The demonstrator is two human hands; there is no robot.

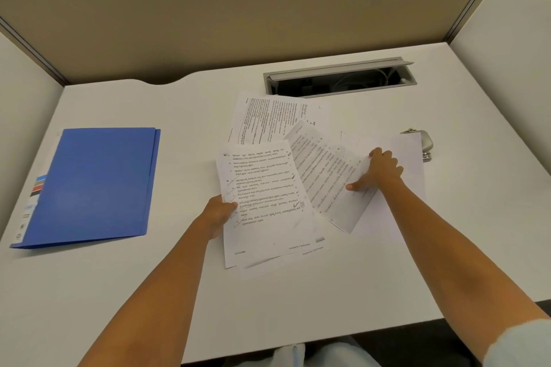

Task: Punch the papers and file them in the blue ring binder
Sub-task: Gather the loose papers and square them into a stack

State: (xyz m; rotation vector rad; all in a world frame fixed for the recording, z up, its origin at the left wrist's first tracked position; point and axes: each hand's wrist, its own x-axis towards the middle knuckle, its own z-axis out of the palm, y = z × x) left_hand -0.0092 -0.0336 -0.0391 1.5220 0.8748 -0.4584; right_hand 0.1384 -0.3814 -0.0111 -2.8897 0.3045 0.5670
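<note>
The white surface (119, 292) carries everything. The blue ring binder (92, 185) lies shut and flat near the left edge, its spine side towards that edge, with bare surface on all its other sides and a wide clear strip between it and the papers (265, 188).

The papers are fanned loosely across the middle, a little right of centre. The front sheet (262, 202) is printed, with pen ticks, and its lower edge stops well short of the near edge of the surface. The left hand (219, 211) is closed on this sheet's left edge, thumb on top and fingers beneath. A second printed sheet (325, 176) lies slanted to the right, and the right hand (377, 173) presses down on it with the fingers bent and the thumb spread out; it is pinning the sheet, not lifting it. Under it a blank sheet (399, 211) reaches towards the right edge. Another printed sheet (274, 119) lies turned sideways at the back, its far edge just beside the open cable hatch (340, 80) set into the surface.

A grey metal object (426, 146), probably the punch, peeks out from behind the blank sheet's far right corner; most of it is hidden. The near left corner and the back left of the surface are open room.
</note>
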